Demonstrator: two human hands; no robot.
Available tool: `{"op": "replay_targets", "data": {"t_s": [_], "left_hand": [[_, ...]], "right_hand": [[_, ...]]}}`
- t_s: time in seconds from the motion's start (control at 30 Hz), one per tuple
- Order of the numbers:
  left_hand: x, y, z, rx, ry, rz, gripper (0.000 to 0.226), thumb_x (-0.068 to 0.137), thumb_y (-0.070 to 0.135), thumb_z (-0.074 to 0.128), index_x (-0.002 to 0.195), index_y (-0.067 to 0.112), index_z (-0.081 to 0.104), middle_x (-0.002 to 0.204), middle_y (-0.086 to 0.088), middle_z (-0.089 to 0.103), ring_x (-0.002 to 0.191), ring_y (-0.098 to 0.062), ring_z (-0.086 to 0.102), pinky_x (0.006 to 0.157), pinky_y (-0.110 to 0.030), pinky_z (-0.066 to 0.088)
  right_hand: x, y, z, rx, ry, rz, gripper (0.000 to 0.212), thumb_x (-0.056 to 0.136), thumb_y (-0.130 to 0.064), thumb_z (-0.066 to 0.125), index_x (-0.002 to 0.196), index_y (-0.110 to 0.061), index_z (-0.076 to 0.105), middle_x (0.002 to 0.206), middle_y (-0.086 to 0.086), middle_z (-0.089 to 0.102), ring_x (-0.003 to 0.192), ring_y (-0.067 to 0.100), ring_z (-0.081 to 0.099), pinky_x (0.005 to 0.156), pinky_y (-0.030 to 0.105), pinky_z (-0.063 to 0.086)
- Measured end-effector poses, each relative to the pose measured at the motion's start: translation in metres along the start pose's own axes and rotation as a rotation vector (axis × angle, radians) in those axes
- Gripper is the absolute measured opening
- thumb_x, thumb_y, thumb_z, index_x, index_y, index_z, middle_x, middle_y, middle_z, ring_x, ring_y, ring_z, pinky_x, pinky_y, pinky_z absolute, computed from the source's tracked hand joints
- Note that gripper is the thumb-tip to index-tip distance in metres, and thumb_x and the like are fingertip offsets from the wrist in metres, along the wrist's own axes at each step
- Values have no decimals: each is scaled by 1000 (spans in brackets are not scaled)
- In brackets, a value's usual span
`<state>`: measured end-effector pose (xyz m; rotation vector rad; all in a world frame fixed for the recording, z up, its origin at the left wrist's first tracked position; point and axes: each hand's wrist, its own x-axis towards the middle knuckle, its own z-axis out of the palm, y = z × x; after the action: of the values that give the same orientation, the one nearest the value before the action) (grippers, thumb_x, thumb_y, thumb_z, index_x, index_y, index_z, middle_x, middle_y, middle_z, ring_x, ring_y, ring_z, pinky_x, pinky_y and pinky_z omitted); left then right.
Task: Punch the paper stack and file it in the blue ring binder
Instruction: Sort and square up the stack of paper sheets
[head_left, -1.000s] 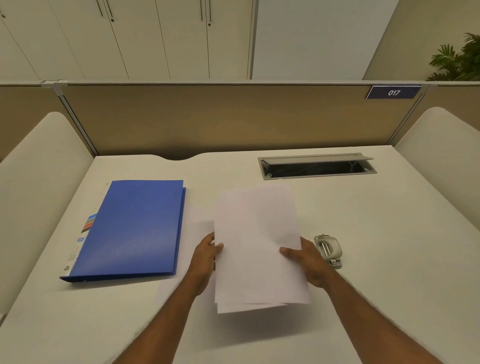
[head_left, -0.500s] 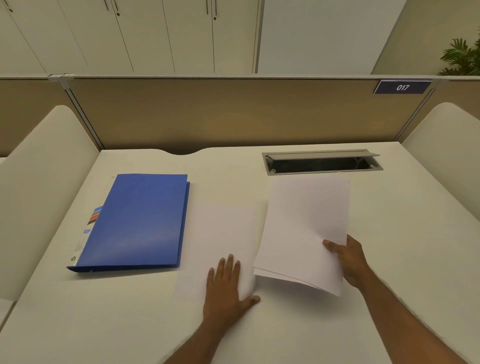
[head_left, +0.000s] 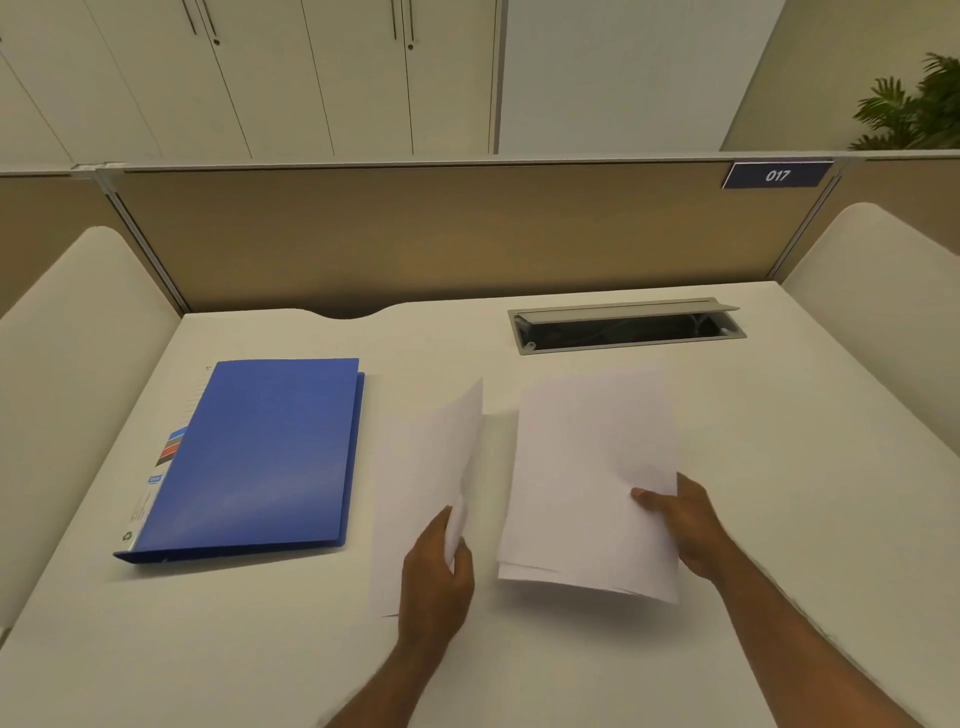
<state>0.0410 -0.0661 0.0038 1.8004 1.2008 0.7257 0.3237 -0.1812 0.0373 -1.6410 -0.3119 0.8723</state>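
Blue binder (head_left: 260, 457) lies shut left of held papers (head_left: 592, 478).

Bare desk (head_left: 779, 467) lies right of the paper stack (head_left: 592, 483); the closed blue binder (head_left: 260, 457) blocks the left.

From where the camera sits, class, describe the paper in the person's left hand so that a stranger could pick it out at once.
Start at the blue ring binder lying closed on the left of the white desk. Just to its right, the left hand pinches a white sheet by its near edge. Unlike the thicker stack in the right hand, this one curls up on its right side.
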Motion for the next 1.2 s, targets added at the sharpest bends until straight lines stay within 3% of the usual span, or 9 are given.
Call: {"op": "replay_targets", "data": {"t_s": [0.27,0.43,0.57,0.7,0.8,0.93,1.07,1.13,1.2], "left_hand": [[-18,33,32,31,-160,33,52,91,36,53,140,21,44,140,8,52,126,-10,51,106,-21,37],[-27,37,46,129,-235,-28,56,91,43,51,142,24,39,147,10,43,133,-10,43,109,-19,28],[-31,30,52,227,-343,-41,65,88,56,47,145,29,31,153,11,34,139,-10,35,114,-25,24],[-33,26,54,397,-478,-67,94,71,82,29,149,30,18,159,12,16,146,-13,18,119,-34,13],[-36,23,52,428,-532,3,105,65,89,27,151,29,15,160,12,8,147,-9,9,119,-31,7],[-23,17,34,224,-442,17,95,68,85,36,145,30,31,154,13,30,140,-5,29,117,-25,23],[21,-5,-4,-12,-77,-75,59,86,36,63,138,16,42,143,-5,46,133,-21,42,111,-28,28],[50,-12,-25,-48,14,-216,70,86,35,65,143,10,33,148,-12,38,136,-27,37,114,-37,28],[78,-8,-42,-149,-50,-348,82,85,45,63,149,13,21,154,-10,29,140,-26,32,115,-45,28]], "right_hand": [[-11,26,61,-1,-184,112,54,69,-5,73,121,-4,58,111,16,71,100,36,68,89,52,54],[-14,39,81,-78,-240,193,35,90,-10,58,124,-10,57,115,13,68,103,32,66,89,45,55],[-10,48,88,59,-147,337,44,94,-40,52,125,-9,58,120,13,66,111,31,61,100,43,47],[-6,46,93,27,-170,356,60,79,-69,54,114,-21,63,112,5,71,108,26,65,102,45,46],[-4,48,95,-143,-140,261,46,79,-41,72,114,-12,64,106,6,72,98,26,68,93,48,53],[-8,47,94,-267,-144,122,34,80,-1,63,112,-13,63,111,10,70,97,27,67,91,47,54],[-15,36,84,-216,-222,4,37,85,2,59,113,-21,62,113,3,70,102,22,68,89,38,55],[-17,28,79,-181,-264,-30,37,87,-1,60,119,-20,61,115,2,70,104,20,68,92,40,54],[-17,19,76,-142,-276,-68,37,87,-3,62,119,-21,61,116,3,70,105,24,67,94,44,53]]}}
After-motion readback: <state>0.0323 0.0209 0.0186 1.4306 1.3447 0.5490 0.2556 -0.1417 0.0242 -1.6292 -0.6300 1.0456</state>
